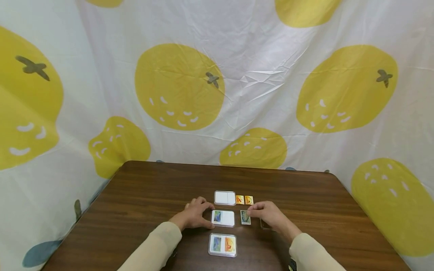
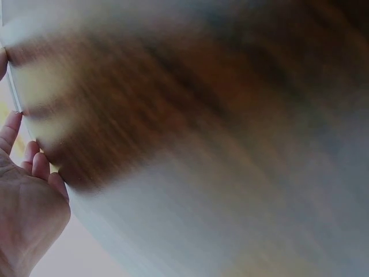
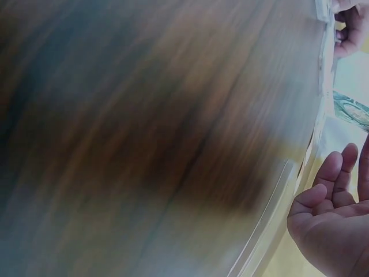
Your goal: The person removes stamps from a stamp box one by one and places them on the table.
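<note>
In the head view the left hand rests on the wooden table, thumb and fingers at the left edge of the middle clear case, which holds a blue-green card in its left half. The right hand pinches a green card at its right edge, just right of that case. In the left wrist view the left hand has its fingertips at the table surface. In the right wrist view the right hand has curved fingers, with the green card beyond them.
A case with white halves lies farther back, beside two orange cards. Nearer the front is a case with a blue-green and an orange card. Another clear case is partly under the right forearm. A lemon-patterned cloth hangs behind the table.
</note>
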The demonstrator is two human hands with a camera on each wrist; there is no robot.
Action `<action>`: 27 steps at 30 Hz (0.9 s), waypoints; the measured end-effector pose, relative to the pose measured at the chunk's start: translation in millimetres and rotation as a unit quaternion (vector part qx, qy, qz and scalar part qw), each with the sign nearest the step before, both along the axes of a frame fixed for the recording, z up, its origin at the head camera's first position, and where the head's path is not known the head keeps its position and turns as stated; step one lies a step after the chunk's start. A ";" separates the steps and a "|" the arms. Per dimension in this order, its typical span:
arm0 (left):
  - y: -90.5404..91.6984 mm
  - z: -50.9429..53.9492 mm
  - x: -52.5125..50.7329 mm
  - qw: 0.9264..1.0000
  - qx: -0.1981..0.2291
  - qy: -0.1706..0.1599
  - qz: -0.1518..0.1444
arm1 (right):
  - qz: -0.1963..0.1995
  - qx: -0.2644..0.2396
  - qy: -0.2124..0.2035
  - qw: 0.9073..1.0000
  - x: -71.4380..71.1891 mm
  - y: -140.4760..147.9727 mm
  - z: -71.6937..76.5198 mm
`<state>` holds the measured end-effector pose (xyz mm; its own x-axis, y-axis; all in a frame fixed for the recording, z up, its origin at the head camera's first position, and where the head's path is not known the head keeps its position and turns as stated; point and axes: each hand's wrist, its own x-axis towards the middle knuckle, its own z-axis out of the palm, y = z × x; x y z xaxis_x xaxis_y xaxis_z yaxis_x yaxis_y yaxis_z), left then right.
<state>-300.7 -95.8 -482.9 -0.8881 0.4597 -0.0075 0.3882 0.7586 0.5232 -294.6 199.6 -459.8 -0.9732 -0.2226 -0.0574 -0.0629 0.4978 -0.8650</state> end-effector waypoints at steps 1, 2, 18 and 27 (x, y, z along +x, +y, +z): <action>0.1 -0.3 0.1 1.000 0.001 0.000 0.000 | -0.002 0.002 0.000 1.000 0.0 2.2 -0.4; 0.1 -0.2 0.2 1.000 0.001 0.001 -0.001 | -0.007 0.005 -0.003 1.000 -0.1 4.1 -0.9; -1.0 -2.1 -1.3 1.000 0.002 -0.005 0.001 | -0.006 0.011 -0.002 1.000 -1.5 21.3 -7.7; 0.2 -1.4 -1.1 1.000 -0.001 -0.005 0.000 | -0.028 -0.006 0.014 0.999 0.2 18.1 -12.5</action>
